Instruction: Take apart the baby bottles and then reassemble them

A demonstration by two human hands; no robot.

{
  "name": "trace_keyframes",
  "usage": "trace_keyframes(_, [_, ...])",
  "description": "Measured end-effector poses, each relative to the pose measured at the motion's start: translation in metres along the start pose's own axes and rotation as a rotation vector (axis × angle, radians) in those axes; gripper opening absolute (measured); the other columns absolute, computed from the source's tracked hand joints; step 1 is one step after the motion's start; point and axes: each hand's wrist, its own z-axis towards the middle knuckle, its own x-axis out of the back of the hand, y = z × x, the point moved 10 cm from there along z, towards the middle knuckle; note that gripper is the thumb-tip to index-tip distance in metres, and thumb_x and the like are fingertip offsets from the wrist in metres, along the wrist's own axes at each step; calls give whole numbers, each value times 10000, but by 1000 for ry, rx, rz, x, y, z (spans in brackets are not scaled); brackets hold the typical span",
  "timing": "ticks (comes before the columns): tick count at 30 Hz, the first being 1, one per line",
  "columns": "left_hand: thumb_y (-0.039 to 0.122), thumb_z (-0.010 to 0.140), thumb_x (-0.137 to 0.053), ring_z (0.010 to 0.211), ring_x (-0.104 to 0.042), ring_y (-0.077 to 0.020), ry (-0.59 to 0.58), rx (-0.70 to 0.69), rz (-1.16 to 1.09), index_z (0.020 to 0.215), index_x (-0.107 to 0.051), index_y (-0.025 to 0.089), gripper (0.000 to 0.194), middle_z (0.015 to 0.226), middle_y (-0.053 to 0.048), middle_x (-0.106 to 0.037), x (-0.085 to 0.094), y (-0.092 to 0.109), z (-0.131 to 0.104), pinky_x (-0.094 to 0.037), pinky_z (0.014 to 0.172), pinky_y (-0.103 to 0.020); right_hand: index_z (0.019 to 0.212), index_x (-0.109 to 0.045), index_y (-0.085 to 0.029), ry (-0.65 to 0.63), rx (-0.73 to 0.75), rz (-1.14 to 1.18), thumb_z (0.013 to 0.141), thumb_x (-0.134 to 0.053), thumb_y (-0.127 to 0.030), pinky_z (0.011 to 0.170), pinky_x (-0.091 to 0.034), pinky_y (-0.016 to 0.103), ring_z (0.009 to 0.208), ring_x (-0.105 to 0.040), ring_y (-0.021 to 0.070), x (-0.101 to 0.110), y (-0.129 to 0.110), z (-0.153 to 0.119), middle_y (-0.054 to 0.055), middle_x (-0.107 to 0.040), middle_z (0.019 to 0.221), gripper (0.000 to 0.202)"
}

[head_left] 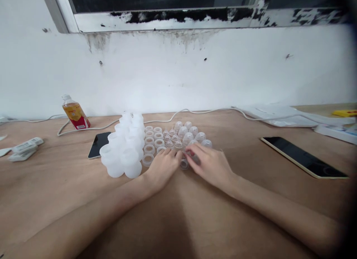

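My left hand (166, 162) and my right hand (210, 163) meet at the front of rows of small parts. The fingers of both are curled in close together, and what they pinch is hidden or too small to make out. Just below the fingertips sits a small clear ring-shaped piece (184, 164). Beyond the hands are clear bottle teats (174, 138), with clear dome caps (194, 130) to their right. White collar rings (149, 141) stand in two rows left of the teats, partly covered by my left hand. Farther left are frosted white bottle bodies (122, 142).
A dark phone (99, 143) lies behind the bottle bodies, and a larger one (302, 156) at right. A drink bottle (76, 112) stands at the back left. A white cable (178, 112) runs along the wall. Plastic bags (275, 116) and small labelled packets (26, 147) lie at the sides.
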Motion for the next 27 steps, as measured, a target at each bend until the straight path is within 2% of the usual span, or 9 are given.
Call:
trace_keyframes(2, [57, 787, -353, 866, -536, -172, -16, 29, -39, 1007, -416, 120, 237, 908, -83, -564, 2, -4, 0, -428, 713, -278, 845, -549, -191, -5, -21, -71, 796, -416, -262, 526, -350, 230, 776, -543, 162, 6, 8, 13, 36, -600, 838, 159])
trace_keyframes(4, [36, 779, -345, 861, -540, -166, -26, 58, -64, 1047, -392, 125, 286, 934, -85, -550, 2, -7, 0, -431, 699, -271, 831, -564, -183, -62, -2, -145, 775, -455, -268, 525, -355, 240, 835, -527, 196, 4, 10, 25, 54, -600, 858, 150])
trace_keyframes(7, [35, 776, -346, 831, -553, -155, -28, 73, -89, 1050, -385, 140, 296, 968, -75, -515, -1, -10, -1, -437, 677, -260, 791, -592, -165, -181, 68, -209, 735, -514, -259, 541, -374, 264, 863, -520, 241, -12, 5, 35, 93, -602, 868, 134])
trace_keyframes(11, [163, 837, -304, 801, -561, -160, 0, 159, -111, 1020, -400, 153, 206, 951, -68, -507, 0, -25, 2, -444, 639, -264, 687, -607, -147, -301, 113, -228, 718, -516, -167, 553, -386, 274, 774, -559, 235, -31, 0, 40, 105, -622, 773, 98])
trace_keyframes(16, [182, 847, -287, 818, -564, -177, 57, 269, -100, 968, -467, 144, 220, 912, -80, -558, 9, -43, 18, -443, 637, -273, 686, -606, -149, -278, 88, -219, 724, -495, -164, 526, -390, 263, 704, -581, 215, -31, 3, 49, 96, -630, 735, 119])
trace_keyframes(21, [152, 798, -384, 813, -581, -202, -49, 292, -89, 924, -529, 145, 192, 852, -78, -607, -9, -47, 34, -459, 612, -287, 681, -611, -132, -269, 101, -235, 677, -497, -84, 534, -392, 259, 724, -584, 224, -37, 4, 54, 111, -625, 717, 123])
trace_keyframes(24, [111, 778, -389, 782, -592, -203, -46, 292, -75, 864, -551, 144, 187, 823, -75, -614, -11, -48, 37, -464, 592, -280, 702, -607, -124, -277, 104, -228, 701, -500, -128, 552, -392, 264, 742, -579, 227, -37, 6, 54, 117, -624, 755, 106])
trace_keyframes(27, [97, 773, -382, 767, -597, -197, -14, 287, -61, 862, -548, 139, 193, 820, -74, -612, -6, -48, 38, -466, 588, -271, 747, -599, -139, -255, 98, -178, 741, -482, -194, 579, -390, 268, 753, -570, 212, -26, 7, 52, 100, -620, 816, 130])
